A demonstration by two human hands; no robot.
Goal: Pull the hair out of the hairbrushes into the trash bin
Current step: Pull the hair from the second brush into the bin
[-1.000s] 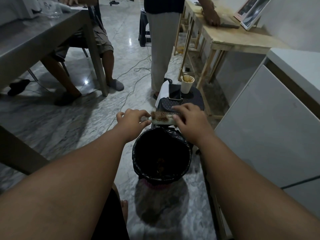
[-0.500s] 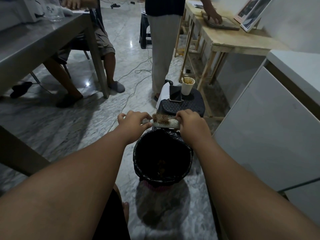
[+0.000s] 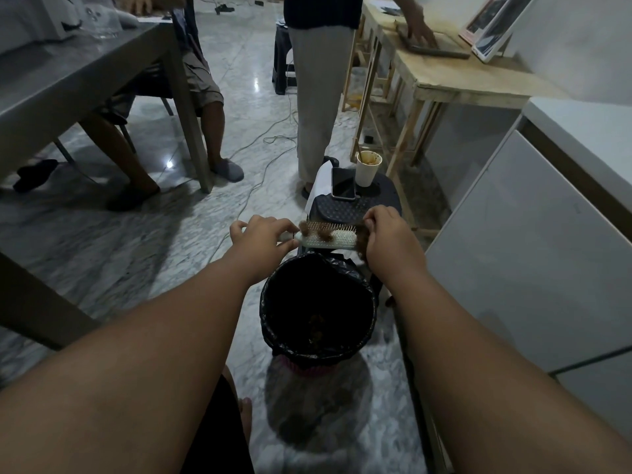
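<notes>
brown hair (image 3: 359,241), one clump, pinched in the fingers of the right hand (image 3: 390,239) at the tip end of the hairbrush (image 3: 328,238); smaller tufts remain lodged among the bristles toward the handle end.

hairbrush: pale body, bristles up, lying crosswise above the far rim of the trash bin (image 3: 318,306). left hand (image 3: 263,239) closed around the handle.

trash bin: black liner, on the marble floor (image 3: 113,248), directly below and slightly nearer than the brush; a little brown hair shows at the bottom.

stool (image 3: 345,208): dark, just beyond the brush, carrying a phone (image 3: 343,188) and a paper cup (image 3: 368,169).

risks, as judged: the clump sits over the bin's far edge, not its middle, so if let go where it is it may drift onto the floor or the stool. hair snagged in the bristles may stretch or tear, leaving strands behind. a hard tug could twist the brush in the left hand's hold.

change against the earlier frames: the right hand has moved from over the bristle bed out to the brush tip, and the clump now shows pulled clear at that end. more of the white pad is bare. left hand's hold unchanged; brush stays over the bin.
</notes>
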